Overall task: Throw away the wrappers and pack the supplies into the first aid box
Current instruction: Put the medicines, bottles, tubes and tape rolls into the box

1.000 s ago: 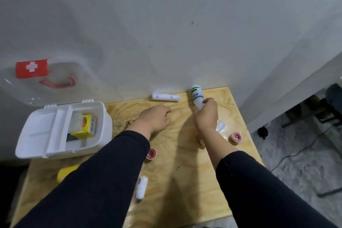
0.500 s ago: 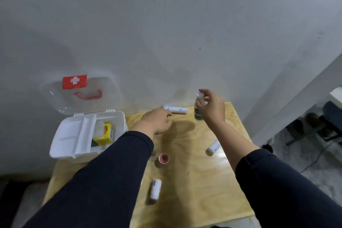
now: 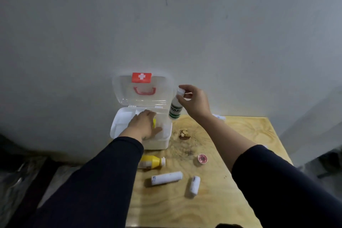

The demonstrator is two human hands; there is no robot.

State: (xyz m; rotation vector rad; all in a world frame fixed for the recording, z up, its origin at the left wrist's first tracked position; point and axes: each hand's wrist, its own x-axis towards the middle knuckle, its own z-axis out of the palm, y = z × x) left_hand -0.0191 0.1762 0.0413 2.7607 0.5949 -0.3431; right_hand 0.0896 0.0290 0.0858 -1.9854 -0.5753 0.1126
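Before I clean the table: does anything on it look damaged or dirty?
Yes. The wooden table has a chipped, dark brown spot just right of the first aid box, with a dark smudge spreading below it. Nothing looks spilled.

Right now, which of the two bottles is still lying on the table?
The yellow bottle, on its side in front of the first aid box. The green-labelled bottle is held by the right hand.

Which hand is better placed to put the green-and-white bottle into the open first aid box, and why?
The right hand: it already grips the green-and-white bottle by its cap, hanging just above the first aid box at its right edge. The left hand is down inside the box, apparently busy with something yellow.
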